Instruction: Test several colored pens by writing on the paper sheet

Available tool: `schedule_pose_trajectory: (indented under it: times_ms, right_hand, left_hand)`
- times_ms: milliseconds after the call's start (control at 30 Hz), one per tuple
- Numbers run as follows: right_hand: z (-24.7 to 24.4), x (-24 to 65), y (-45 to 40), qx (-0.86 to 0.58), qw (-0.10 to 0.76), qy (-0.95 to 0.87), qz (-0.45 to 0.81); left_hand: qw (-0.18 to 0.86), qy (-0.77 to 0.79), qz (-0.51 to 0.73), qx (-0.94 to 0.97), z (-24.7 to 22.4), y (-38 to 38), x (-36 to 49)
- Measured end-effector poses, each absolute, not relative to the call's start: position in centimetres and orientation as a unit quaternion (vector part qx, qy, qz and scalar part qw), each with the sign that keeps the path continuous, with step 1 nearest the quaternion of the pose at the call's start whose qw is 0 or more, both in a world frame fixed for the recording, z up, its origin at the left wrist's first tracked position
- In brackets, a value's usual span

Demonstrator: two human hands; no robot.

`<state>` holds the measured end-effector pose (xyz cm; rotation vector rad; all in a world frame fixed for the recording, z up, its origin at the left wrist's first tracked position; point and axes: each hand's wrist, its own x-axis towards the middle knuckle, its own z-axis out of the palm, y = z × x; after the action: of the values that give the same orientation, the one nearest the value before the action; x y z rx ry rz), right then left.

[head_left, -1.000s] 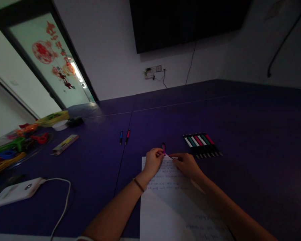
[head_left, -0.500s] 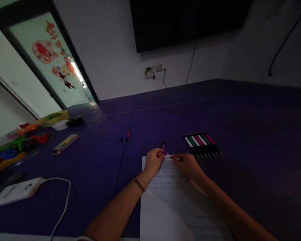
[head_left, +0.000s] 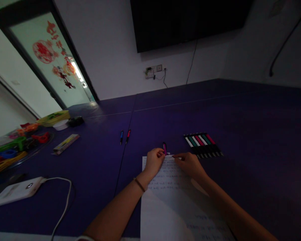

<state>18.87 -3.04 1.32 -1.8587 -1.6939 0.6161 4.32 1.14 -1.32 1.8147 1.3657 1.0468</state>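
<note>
My left hand (head_left: 155, 161) is closed, its fingertips pinching a purple and black pen (head_left: 165, 148) at the top edge of a sheet of paper (head_left: 163, 207) with rows of handwriting. To the right of it, my right hand (head_left: 189, 164) is closed in a pinch over the same sheet. A small dark tip shows at its fingertips, too small to name. Between the hands, beside the pen's lower end, is a tiny white bit (head_left: 168, 154). Beyond my right hand lies a row of several pens (head_left: 203, 144) with white, green and pink barrels.
A blue pen (head_left: 121, 137) and a red pen (head_left: 128, 136) lie on the purple table (head_left: 97, 160). On the left are a narrow box (head_left: 66, 144), a white power bank (head_left: 17, 191) with a cable, and colourful plastic pieces (head_left: 17, 144) on a clear tray.
My right hand has shifted slightly right, away from the left fingertips, widening the gap between the hands. My left hand and the purple pen stay in place.
</note>
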Motion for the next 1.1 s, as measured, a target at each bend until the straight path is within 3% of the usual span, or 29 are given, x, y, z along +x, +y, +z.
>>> schedule_pose_trajectory:
  times_ms: [1100]
  right_hand:
    - [1.10,18.84,-2.81,-0.683,0.242,-0.657,0.209]
  left_hand:
    - [0.280,0.486,0.385,0.733,-0.81,0.68,4.25]
